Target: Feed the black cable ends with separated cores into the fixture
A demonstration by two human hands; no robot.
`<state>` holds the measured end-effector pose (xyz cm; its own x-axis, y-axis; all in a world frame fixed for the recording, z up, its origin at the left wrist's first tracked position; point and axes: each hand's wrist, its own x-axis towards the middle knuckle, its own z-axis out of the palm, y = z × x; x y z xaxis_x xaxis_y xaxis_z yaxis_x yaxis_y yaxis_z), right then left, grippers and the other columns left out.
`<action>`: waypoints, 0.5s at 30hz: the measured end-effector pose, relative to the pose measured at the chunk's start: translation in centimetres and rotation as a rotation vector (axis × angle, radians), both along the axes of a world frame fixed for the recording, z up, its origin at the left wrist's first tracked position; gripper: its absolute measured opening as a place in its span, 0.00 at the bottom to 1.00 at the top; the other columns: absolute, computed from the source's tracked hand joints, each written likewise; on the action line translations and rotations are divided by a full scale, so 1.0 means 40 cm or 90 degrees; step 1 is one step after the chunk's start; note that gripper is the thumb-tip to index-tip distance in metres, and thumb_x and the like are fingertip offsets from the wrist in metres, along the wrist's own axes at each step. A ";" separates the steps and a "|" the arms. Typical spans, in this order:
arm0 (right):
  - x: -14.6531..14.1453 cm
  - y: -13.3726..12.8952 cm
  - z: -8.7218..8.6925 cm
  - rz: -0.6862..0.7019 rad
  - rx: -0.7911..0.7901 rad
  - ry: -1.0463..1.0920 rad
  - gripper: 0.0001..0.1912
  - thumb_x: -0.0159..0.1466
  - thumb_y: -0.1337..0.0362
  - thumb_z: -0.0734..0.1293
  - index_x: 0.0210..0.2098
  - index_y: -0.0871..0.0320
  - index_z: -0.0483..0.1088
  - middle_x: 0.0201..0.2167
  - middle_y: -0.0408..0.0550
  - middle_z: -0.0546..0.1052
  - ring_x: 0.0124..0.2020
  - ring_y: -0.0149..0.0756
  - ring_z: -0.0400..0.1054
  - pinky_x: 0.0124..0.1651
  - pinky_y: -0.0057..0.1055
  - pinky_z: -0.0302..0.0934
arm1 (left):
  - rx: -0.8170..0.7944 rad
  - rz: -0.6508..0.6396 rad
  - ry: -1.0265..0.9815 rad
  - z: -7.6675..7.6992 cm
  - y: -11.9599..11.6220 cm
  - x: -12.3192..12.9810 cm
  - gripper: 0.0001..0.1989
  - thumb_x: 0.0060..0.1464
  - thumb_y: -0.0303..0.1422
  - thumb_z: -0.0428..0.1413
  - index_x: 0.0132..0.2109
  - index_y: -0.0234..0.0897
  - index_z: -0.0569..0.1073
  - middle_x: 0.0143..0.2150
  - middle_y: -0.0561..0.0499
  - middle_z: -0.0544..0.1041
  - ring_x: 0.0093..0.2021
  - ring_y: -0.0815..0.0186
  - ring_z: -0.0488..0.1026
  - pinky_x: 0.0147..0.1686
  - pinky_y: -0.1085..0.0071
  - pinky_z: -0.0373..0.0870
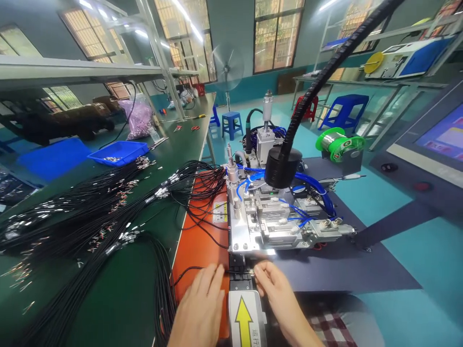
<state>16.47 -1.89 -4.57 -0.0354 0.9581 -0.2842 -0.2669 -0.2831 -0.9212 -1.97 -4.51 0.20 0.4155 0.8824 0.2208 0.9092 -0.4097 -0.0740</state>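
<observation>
1. The blue tray on the green bench holds small metallic parts.
2. Behind it, a pinkish clear bag bulges with small pieces.
3. The green spool carries silvery wire.
4. Right hand: grip pinched closed on the cable end, above the black block.
5. Left hand: fingers slightly bent at the black cable; whether its grip is closed, I cannot tell.

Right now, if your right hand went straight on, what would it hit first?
Probably the black fixture just ahead; the cable end is already at the right hand's fingertips. Exact depth is unclear.
</observation>
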 end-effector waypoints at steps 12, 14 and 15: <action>-0.001 0.005 -0.009 -0.003 -0.046 0.068 0.21 0.59 0.46 0.64 0.24 0.58 0.63 0.19 0.38 0.63 0.20 0.29 0.54 0.25 0.28 0.51 | -0.087 -0.073 -0.151 -0.010 0.050 0.080 0.17 0.52 0.21 0.44 0.44 0.34 0.73 0.40 0.43 0.75 0.38 0.58 0.71 0.36 0.61 0.73; 0.000 0.005 -0.012 -0.002 -0.050 0.077 0.21 0.59 0.46 0.63 0.24 0.58 0.64 0.20 0.38 0.64 0.20 0.29 0.54 0.26 0.28 0.52 | -0.125 -0.088 -0.168 -0.002 0.055 0.083 0.17 0.53 0.21 0.43 0.45 0.33 0.73 0.39 0.42 0.74 0.36 0.58 0.70 0.33 0.62 0.72; 0.001 0.004 -0.013 -0.001 -0.049 0.080 0.21 0.60 0.46 0.63 0.24 0.58 0.64 0.20 0.39 0.64 0.20 0.29 0.55 0.26 0.28 0.52 | -0.126 -0.102 -0.169 -0.001 0.055 0.084 0.18 0.53 0.22 0.43 0.47 0.33 0.72 0.40 0.41 0.73 0.36 0.58 0.69 0.33 0.62 0.72</action>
<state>16.50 -1.73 -5.08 -0.0733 0.9337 -0.3504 -0.3789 -0.3510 -0.8563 1.40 -2.30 0.16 0.5025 0.8476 0.1705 0.8094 -0.5306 0.2519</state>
